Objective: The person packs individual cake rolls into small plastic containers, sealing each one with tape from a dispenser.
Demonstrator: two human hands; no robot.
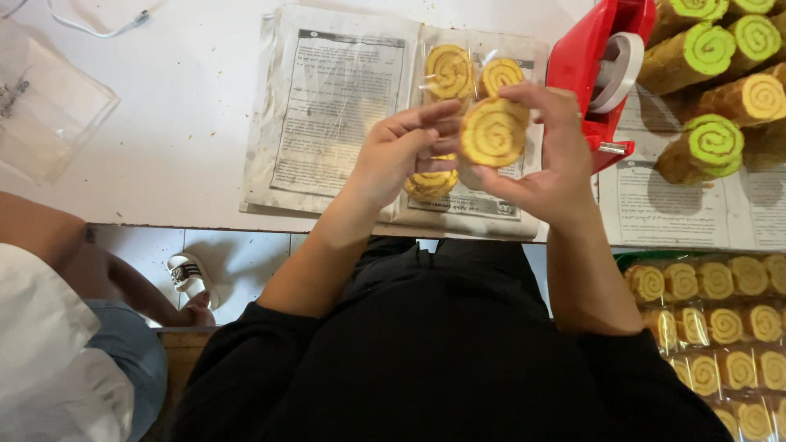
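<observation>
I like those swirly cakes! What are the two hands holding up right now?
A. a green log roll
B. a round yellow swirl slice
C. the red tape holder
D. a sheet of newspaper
B. Both the left hand and the right hand pinch a round yellow swirl slice in clear wrap; the red tape holder stands untouched beside them.

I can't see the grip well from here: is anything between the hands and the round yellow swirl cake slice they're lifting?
Nothing visible. The left hand and right hand both touch the round yellow swirl cake slice directly, above the newspaper sheet. The red tape dispenser stands clear to the right.
</observation>
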